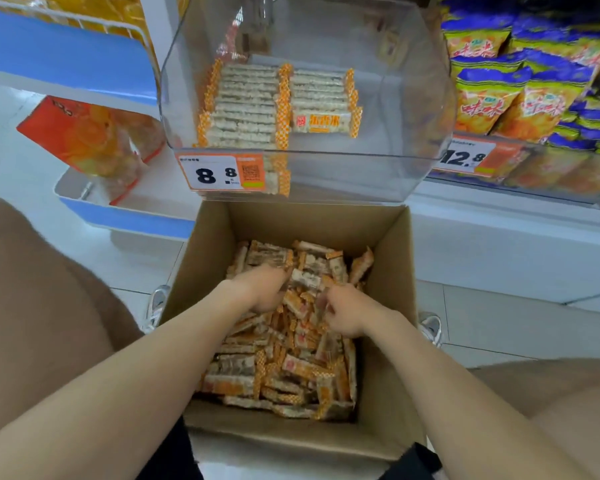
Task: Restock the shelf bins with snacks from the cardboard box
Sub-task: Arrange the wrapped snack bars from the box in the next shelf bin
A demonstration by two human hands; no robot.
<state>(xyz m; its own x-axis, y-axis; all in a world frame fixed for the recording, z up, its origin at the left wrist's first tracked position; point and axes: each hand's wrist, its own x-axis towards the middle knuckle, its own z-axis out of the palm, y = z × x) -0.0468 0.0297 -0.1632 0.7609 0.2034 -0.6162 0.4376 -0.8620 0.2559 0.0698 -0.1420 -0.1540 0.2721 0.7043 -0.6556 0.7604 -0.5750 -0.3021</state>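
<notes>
Crinkly, orange-checked snack bars [291, 368] lie loosely heaped in the square brown cardboard box [388, 341] on the floor. The left hand [260, 289] and right hand [343, 313] dig into the heap, fingers curled; the blur hides any grip. Beyond, the clear hard-walled shelf bin [395, 133] holds neat rows at left; its right half lies open.

You are looking down at a white shelf base [506, 247]. Right above it sits a shelf of yellow-and-blue crisp bags [520, 98], with a 12.8 price tag [465, 156] on its front edge. Well to the left of the base stands a blue-and-white rack [84, 60] holding an orange pack [87, 133]. Below the base runs a white tiled floor [534, 327] with grey joints, evenly and brightly lit.
</notes>
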